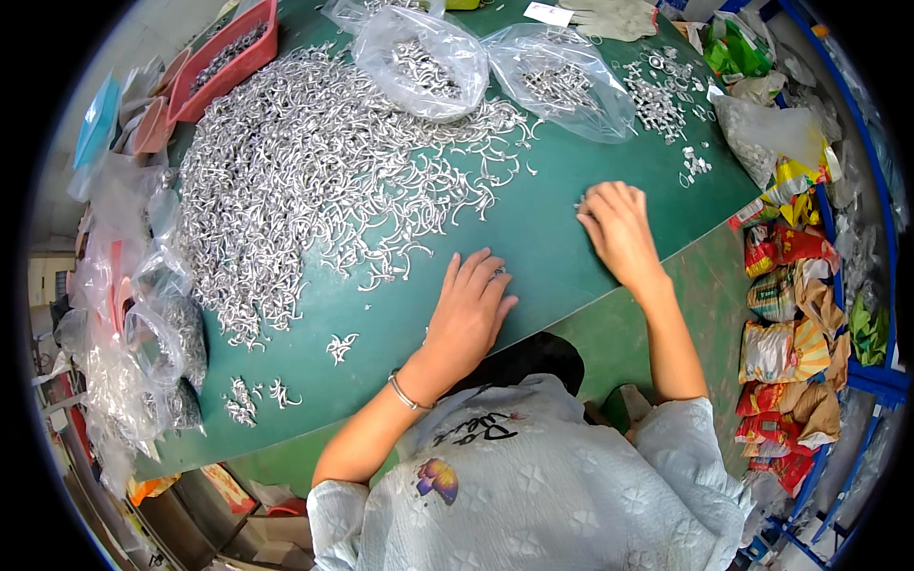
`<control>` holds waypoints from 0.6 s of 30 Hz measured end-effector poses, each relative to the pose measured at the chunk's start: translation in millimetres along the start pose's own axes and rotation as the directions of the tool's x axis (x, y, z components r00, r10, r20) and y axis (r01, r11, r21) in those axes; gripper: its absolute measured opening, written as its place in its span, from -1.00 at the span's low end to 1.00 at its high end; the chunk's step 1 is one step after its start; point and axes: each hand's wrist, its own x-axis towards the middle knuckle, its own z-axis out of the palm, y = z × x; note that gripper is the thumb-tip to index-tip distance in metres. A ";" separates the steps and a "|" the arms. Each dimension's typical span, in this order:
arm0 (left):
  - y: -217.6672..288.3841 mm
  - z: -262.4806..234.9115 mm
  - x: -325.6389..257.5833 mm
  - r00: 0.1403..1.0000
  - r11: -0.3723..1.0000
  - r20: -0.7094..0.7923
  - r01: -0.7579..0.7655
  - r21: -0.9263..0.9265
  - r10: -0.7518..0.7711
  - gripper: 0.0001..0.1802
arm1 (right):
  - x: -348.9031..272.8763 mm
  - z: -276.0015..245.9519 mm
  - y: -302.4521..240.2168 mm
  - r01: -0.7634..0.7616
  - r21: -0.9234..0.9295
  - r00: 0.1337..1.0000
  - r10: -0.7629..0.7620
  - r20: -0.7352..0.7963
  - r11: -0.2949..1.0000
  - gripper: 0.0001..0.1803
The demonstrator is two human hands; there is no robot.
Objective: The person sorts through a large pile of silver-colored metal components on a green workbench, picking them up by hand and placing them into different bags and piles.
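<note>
A wide heap of small curved silvery metal pieces point(286, 162) covers the left and middle of the green table point(552, 243). My left hand point(466, 314) is low over the table just right of the heap's near edge, palm down, its fingers stretched and slightly apart. A small shiny bit shows at its fingers, perhaps a ring. Farther right, my right hand point(619, 228) has its fingers curled down near the tabletop. A tiny silvery piece point(579, 202) peeks out at its fingertips; its full shape is hidden. A bracelet point(405, 395) circles my left wrist.
Two clear plastic bags point(562, 81) point(419, 71) of metal parts lie at the back. Loose small parts point(657, 105) are scattered back right. A red bin point(257, 48) stands back left, with small clusters point(243, 404) near left. Packed shelves point(800, 324) line the right.
</note>
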 end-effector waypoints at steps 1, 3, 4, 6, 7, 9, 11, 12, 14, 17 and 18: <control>3.0 -5.5 1.2 1.000 0.999 0.009 0.017 -0.040 -0.017 -0.53 | -0.6 -6.3 0.6 -0.017 -0.036 0.999 0.018 0.028 0.999 -0.84; 2.7 -20.0 1.7 0.996 0.999 0.080 -0.023 -0.047 0.027 -0.51 | 10.1 -9.7 -8.6 -0.014 0.116 1.000 0.013 0.010 0.993 -0.82; 1.6 -26.3 1.9 0.991 0.998 0.119 -0.048 -0.048 0.054 -0.50 | 15.3 -9.2 -15.3 -0.014 0.191 1.000 0.015 -0.004 0.981 -0.81; -5.2 -30.2 3.7 0.986 0.994 0.128 -0.106 -0.031 0.109 -0.51 | 32.2 6.6 -27.2 0.043 0.227 0.999 -0.039 -0.022 0.973 -0.77; -7.6 -32.1 4.5 0.982 0.991 0.132 -0.131 -0.024 0.133 -0.51 | 44.3 16.1 -34.4 0.077 0.238 0.996 -0.065 -0.058 0.968 -0.76; -15.0 -21.5 4.7 0.990 0.988 0.068 -0.114 -0.104 0.121 -0.54 | 57.4 35.2 -37.4 0.075 0.189 0.997 -0.068 -0.048 0.979 -0.74; -18.4 -15.7 4.4 0.995 0.985 0.018 -0.099 -0.144 0.102 -0.58 | 55.1 38.8 -44.2 0.065 0.115 0.996 -0.071 0.046 0.991 -0.78; -18.2 -15.0 4.0 0.996 0.985 0.004 -0.093 -0.145 0.094 -0.60 | 51.6 39.2 -49.3 0.062 0.076 0.993 -0.069 0.093 0.995 -0.80; -17.3 -13.7 1.3 0.996 0.986 -0.027 -0.088 -0.144 0.085 -0.63 | 34.2 32.6 -56.9 0.083 0.198 0.985 -0.111 0.133 0.977 -0.81; -12.0 -20.1 -2.3 0.998 0.989 -0.049 -0.057 -0.133 0.050 -0.60 | 23.1 21.2 -59.7 0.032 0.568 0.953 -0.196 0.231 0.823 -0.82; -11.0 -20.6 -5.2 0.999 0.990 -0.052 -0.020 -0.143 0.013 -0.58 | 27.6 19.3 -58.8 0.041 0.513 0.972 -0.153 0.178 0.857 -0.82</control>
